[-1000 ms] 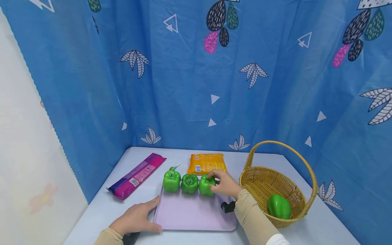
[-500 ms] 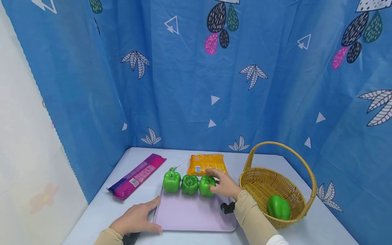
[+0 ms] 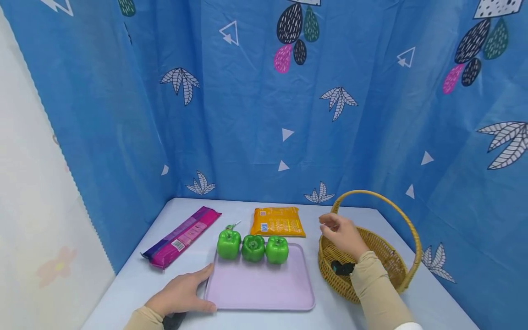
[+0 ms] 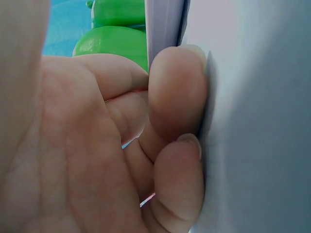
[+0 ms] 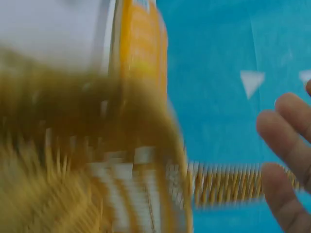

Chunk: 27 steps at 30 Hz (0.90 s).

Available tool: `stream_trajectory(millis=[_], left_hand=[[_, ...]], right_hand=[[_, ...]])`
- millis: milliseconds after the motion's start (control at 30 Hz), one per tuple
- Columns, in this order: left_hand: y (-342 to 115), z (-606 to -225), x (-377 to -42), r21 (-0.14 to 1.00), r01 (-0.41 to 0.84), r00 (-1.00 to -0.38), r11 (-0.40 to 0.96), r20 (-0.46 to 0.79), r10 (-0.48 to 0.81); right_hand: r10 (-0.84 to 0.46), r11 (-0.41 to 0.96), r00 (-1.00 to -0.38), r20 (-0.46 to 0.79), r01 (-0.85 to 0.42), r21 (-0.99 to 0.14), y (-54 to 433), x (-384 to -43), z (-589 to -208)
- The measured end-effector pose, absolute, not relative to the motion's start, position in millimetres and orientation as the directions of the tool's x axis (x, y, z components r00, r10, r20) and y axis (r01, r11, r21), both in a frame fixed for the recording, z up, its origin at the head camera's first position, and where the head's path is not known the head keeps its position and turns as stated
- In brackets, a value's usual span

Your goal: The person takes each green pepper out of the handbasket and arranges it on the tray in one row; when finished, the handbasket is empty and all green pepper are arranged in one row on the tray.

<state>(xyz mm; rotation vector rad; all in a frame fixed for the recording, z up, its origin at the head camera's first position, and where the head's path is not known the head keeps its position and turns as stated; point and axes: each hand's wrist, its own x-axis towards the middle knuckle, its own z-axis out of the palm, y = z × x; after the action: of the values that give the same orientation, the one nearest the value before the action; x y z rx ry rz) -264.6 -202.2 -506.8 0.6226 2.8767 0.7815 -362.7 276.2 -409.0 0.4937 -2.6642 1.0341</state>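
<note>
A lilac tray (image 3: pixel 264 293) holds three green bell peppers along its far edge: left pepper (image 3: pixel 228 244), middle pepper (image 3: pixel 253 248) and right pepper (image 3: pixel 277 250). My left hand (image 3: pixel 181 291) rests at the tray's left side, thumb and fingers spread along the rim; its fingertips (image 4: pixel 177 92) lie low on the table in the left wrist view. Over the woven basket (image 3: pixel 332 279) hovers my right hand (image 3: pixel 345 236), nothing in it, fingers loosely bent. The right wrist view shows those fingers (image 5: pixel 286 141) apart, before a blurred basket. Hand and sleeve hide part of the basket's inside.
Behind the tray lies an orange packet (image 3: pixel 278 221); a pink and purple packet (image 3: pixel 183 236) lies at the left. The basket's tall handle (image 3: pixel 406 220) arches beside my right forearm. A blue patterned curtain (image 3: pixel 255 105) hangs around the table.
My right hand has let go of the right-hand pepper, which stays on the tray, and has moved right over the basket. The left hand stays at the tray. The basket's pepper is now hidden.
</note>
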Motion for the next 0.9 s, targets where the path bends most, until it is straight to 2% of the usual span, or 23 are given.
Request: stream_trajectory(millis=[133,300,433,667,900], left_hand=[[-202.6,-508.7,-265.5,0.501,0.356,-0.914,0.789,0.010,0.406],[-203.1,-507.5,-265.9,0.513,0.341,-0.917,0.788,-0.005,0.400],[-202.9,-507.3,-265.1,0.521,0.331,-0.919,0.786,-0.012,0.395],[-203.0,-508.6,-264.8,0.511,0.347,-0.915,0.786,0.001,0.403],[-202.5,-508.8,-265.8,0.489,0.365,-0.913,0.793,0.019,0.408]], right_hand=[[-0.147,0.778,-0.951,0.271,-0.280,-0.562,307.2,-363.8,-417.3],[-0.044,0.897,-0.983,0.178,-0.117,-0.426,328.9,-366.4,-439.9],[0.021,0.941,-0.994,0.104,-0.016,-0.338,338.7,-365.6,-446.2],[0.158,0.932,-0.983,-0.089,0.179,-0.316,343.8,-355.9,-448.4],[0.171,0.925,-0.972,-0.159,0.214,-0.315,340.4,-351.1,-448.4]])
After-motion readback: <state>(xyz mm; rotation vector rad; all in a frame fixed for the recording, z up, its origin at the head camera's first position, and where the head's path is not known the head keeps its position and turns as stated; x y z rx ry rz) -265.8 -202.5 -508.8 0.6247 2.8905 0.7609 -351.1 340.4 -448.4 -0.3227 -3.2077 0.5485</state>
